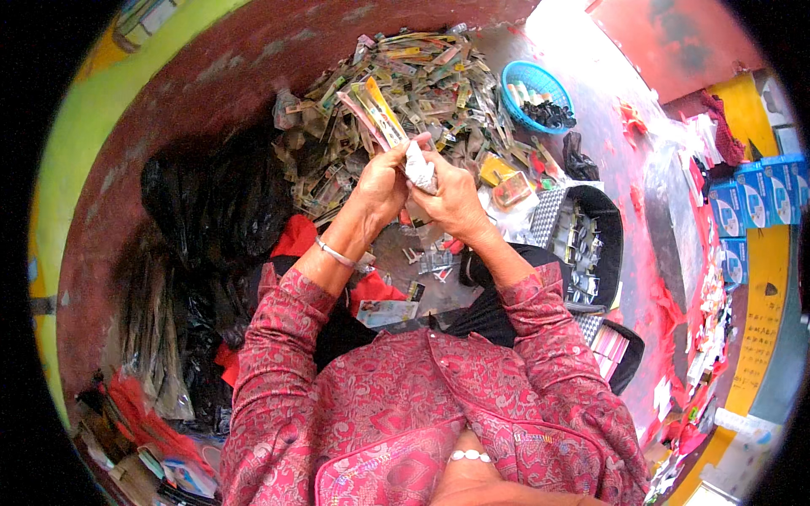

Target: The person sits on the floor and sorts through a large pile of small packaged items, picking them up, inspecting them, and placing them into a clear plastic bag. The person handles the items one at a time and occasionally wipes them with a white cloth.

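Observation:
My left hand [384,184] is closed round the lower end of a bundle of long flat packets [380,114], pink, yellow and clear, which points up and away to the left. Close against it, my right hand [454,201] grips a crumpled white piece [418,169], of cloth or plastic; I cannot tell which. Its thumb and fingers touch the bundle's lower end. Behind both hands lies a large heap of similar slim packets [422,80]. Below the hands, small grey and white pieces [434,263] lie scattered between my knees.
A blue basket [537,66] with black and pale items stands beyond the heap. To the right are a black-lined box [614,244] of small packets and a smaller box [631,363]. Black plastic bags [211,202] lie on the left. Blue boxes [755,194] are stacked far right.

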A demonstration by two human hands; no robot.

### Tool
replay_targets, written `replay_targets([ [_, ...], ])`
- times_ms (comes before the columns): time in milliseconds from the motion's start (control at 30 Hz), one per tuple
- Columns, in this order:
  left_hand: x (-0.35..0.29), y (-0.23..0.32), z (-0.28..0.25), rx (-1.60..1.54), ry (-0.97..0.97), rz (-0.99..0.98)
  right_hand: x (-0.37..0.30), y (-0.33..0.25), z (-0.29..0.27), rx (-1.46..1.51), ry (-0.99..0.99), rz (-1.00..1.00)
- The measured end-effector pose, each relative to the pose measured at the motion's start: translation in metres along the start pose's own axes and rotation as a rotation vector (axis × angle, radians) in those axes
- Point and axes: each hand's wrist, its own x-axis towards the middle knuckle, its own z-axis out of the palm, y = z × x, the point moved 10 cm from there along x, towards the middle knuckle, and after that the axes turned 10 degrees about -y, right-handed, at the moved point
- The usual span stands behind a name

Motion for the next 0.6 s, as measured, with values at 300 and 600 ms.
replay_targets([
  [300,-0.004,0.04,0.023,-0.125,-0.182,0.017,-0.007,-0.031,-0.035,-0.552,0.047,-0.28],
  [600,0.001,0.051,-0.012,-0.389,0.146,0.231,-0.004,-0.033,-0.04,-0.599,0.065,-0.427],
])
